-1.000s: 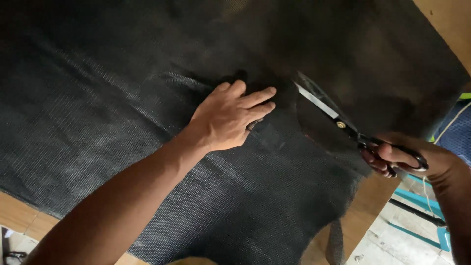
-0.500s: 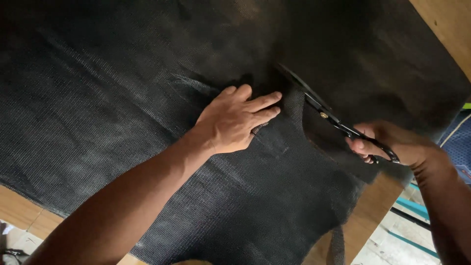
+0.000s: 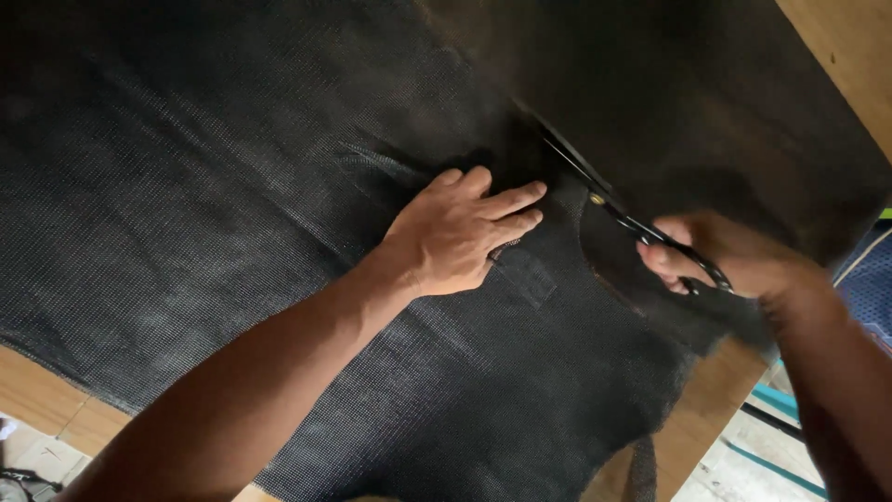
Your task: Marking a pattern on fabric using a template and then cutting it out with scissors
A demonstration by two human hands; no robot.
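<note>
A wide sheet of black woven mesh fabric [image 3: 204, 214] covers most of the wooden desk [image 3: 37, 395]. The left hand [image 3: 455, 232] lies flat, fingers spread, pressing it down beside the cut. Just right, black-handled steel scissors [image 3: 613, 209] bite into the sheet, the right hand [image 3: 725, 256] clamped through their loops. Cutting looks mid-stroke; another snip needs steady tension.
</note>
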